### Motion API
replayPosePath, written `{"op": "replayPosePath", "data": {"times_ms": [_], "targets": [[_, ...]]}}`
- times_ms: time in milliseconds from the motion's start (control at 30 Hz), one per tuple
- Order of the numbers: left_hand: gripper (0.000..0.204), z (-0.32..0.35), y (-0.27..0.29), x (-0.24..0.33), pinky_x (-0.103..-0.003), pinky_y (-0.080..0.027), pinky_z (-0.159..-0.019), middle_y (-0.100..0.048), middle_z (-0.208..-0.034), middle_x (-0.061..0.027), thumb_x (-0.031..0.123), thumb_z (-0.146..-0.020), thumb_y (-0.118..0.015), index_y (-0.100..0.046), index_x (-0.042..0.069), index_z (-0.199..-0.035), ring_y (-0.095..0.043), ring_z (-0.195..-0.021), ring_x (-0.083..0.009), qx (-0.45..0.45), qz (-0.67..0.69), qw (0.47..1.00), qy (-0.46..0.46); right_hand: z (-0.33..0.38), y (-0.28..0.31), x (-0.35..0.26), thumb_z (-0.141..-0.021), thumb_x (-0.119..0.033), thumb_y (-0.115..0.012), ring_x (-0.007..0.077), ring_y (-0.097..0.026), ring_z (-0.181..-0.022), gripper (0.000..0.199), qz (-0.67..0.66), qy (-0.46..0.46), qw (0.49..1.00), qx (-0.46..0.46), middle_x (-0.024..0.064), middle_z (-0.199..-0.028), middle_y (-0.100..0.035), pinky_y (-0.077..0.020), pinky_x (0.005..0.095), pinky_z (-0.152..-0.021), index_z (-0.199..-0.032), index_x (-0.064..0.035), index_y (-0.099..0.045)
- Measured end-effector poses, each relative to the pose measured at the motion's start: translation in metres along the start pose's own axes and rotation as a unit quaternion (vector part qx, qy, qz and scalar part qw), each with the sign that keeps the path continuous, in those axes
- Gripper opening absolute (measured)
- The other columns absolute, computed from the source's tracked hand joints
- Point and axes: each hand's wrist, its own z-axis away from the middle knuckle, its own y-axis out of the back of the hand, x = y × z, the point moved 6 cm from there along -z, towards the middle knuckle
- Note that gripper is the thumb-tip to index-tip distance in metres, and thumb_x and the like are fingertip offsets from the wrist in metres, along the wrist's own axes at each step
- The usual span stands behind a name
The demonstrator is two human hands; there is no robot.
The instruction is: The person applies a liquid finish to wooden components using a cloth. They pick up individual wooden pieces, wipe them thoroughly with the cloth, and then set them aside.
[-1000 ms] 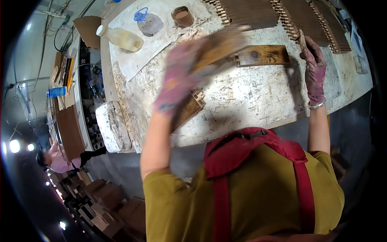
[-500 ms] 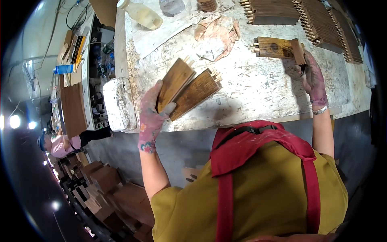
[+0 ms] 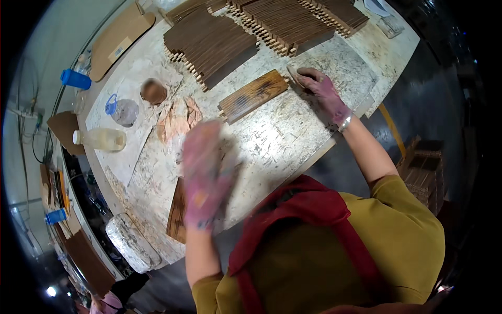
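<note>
L hand point(image 3: 205, 172) blurred over a dark board point(image 3: 178, 212) at the table point(image 3: 293, 136) edge, grip can't tell. R hand point(image 3: 321, 89) presses a small block, flat, beside stained plank point(image 3: 253, 96). Risk: edge board likely slips off if nudged

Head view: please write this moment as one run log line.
left hand blurred above dark board at table edge | right hand touching plank end | stacks behind

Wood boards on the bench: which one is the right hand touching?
The single stained board lying flat mid-table; the right hand rests at its far end. The other loose board sits at the near edge under the blurred left hand.
</note>
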Motion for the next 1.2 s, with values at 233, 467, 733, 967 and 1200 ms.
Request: {"op": "replayPosePath", "data": {"times_ms": [233, 467, 733, 967, 1200], "targets": [[0.072, -0.074, -0.161, -0.049, -0.051, -0.026, -0.114, -0.041, -0.149, -0.0158, 0.043, -0.090, -0.063, -0.037, 0.014, -0.151, -0.038, -0.138, -0.0351, -0.125, -0.140, 0.982, 0.007, -0.054, -0.022, 0.003, -0.091, -0.032, -0.068, 0.0286, -0.062, -0.110, 0.045, 0.270, 0.155, 0.950, -0.018, 0.0175, -0.117, -0.065, -0.0474, 0.0347, -0.096, -0.120, 0.0017, -0.063], [0.074, -0.070, -0.172, -0.059, -0.048, -0.035, -0.107, -0.048, -0.141, -0.0175, 0.043, -0.084, -0.069, -0.043, 0.014, -0.147, -0.047, -0.129, -0.0338, -0.084, -0.134, 0.987, -0.020, -0.028, -0.030, -0.003, -0.091, -0.034, -0.064, 0.0359, -0.061, -0.101, 0.040, 0.387, 0.178, 0.903, -0.061, 0.0195, -0.110, -0.061, -0.0486, 0.0397, -0.090, -0.113, -0.0002, -0.066], [0.047, -0.101, -0.161, -0.102, -0.042, -0.040, -0.108, -0.053, -0.139, -0.0165, 0.037, -0.100, -0.052, -0.053, 0.011, -0.139, -0.050, -0.128, -0.0359, -0.194, 0.020, 0.981, 0.009, 0.037, -0.036, -0.036, -0.093, -0.021, -0.062, 0.0317, -0.062, -0.097, 0.028, 0.392, 0.263, 0.875, -0.111, 0.0152, -0.110, -0.062, -0.0530, 0.0380, -0.084, -0.115, -0.0043, -0.065], [0.043, -0.099, -0.177, -0.127, -0.042, -0.032, -0.114, -0.048, -0.146, -0.0122, 0.037, -0.099, -0.053, -0.058, 0.017, -0.137, -0.042, -0.134, -0.0345, -0.230, 0.057, 0.971, 0.022, 0.047, -0.147, 0.008, -0.094, -0.015, -0.056, 0.0313, -0.063, -0.092, 0.022, 0.419, 0.446, 0.762, -0.214, 0.0153, -0.106, -0.063, -0.0533, 0.0418, -0.077, -0.114, -0.0071, -0.063], [0.043, -0.097, -0.176, -0.130, -0.042, -0.031, -0.115, -0.045, -0.148, -0.0119, 0.038, -0.100, -0.052, -0.059, 0.017, -0.136, -0.039, -0.136, -0.0350, -0.243, 0.043, 0.969, 0.028, 0.022, -0.082, 0.018, -0.086, -0.008, -0.067, 0.0303, -0.060, -0.088, 0.030, 0.486, 0.319, 0.811, -0.069, 0.0164, -0.106, -0.060, -0.0518, 0.0386, -0.076, -0.115, -0.0043, -0.063]]}}
